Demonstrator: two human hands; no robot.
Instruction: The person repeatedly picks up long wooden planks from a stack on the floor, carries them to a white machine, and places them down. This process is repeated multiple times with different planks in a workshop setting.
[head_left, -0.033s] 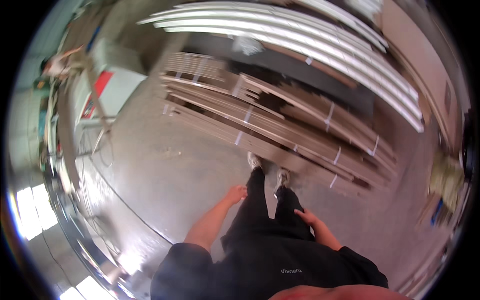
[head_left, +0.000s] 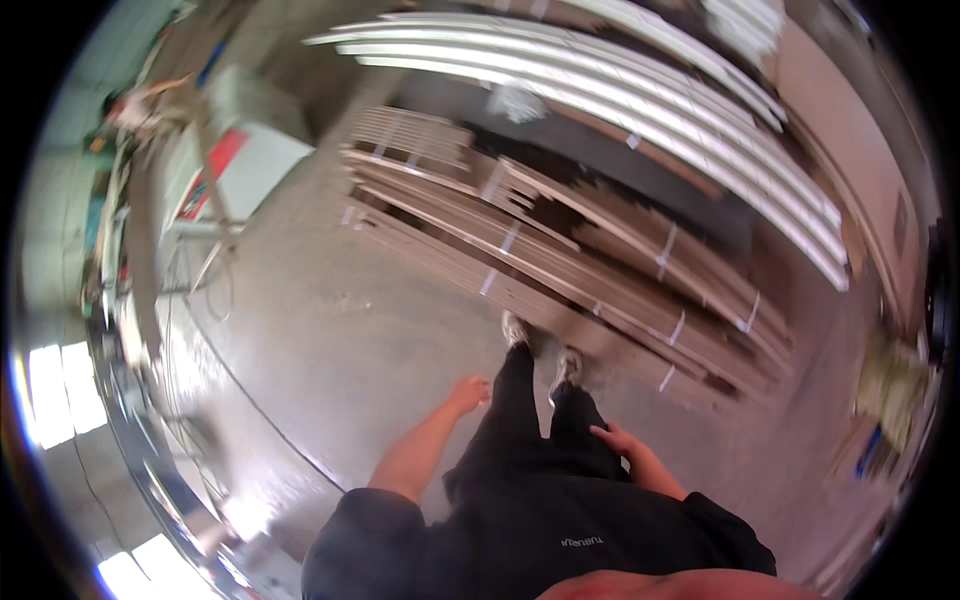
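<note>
My left hand (head_left: 468, 394) hangs beside my left thigh, its fingers loosely bent and a little apart, with nothing seen in it. My right hand (head_left: 617, 440) is at my right thigh, a finger stretched along the black trousers (head_left: 500, 415); its other fingers are partly hidden. Just beyond my shoes (head_left: 567, 368), bundles of long brown boards (head_left: 560, 262) lie low over the floor, bound with pale straps. Neither hand touches them.
Long white strips (head_left: 640, 108) lie behind the boards, beside a clear plastic wrap (head_left: 517, 103). A white cabinet-like box (head_left: 262, 165) with a red panel stands at left, near another person (head_left: 140, 110). A dark cable (head_left: 255, 400) crosses the floor. Yellowish sacks (head_left: 890, 385) lie at right.
The view has turned slightly, so the boards, the strips and the white box sit a little farther right and lower. My hands hang almost as before.
</note>
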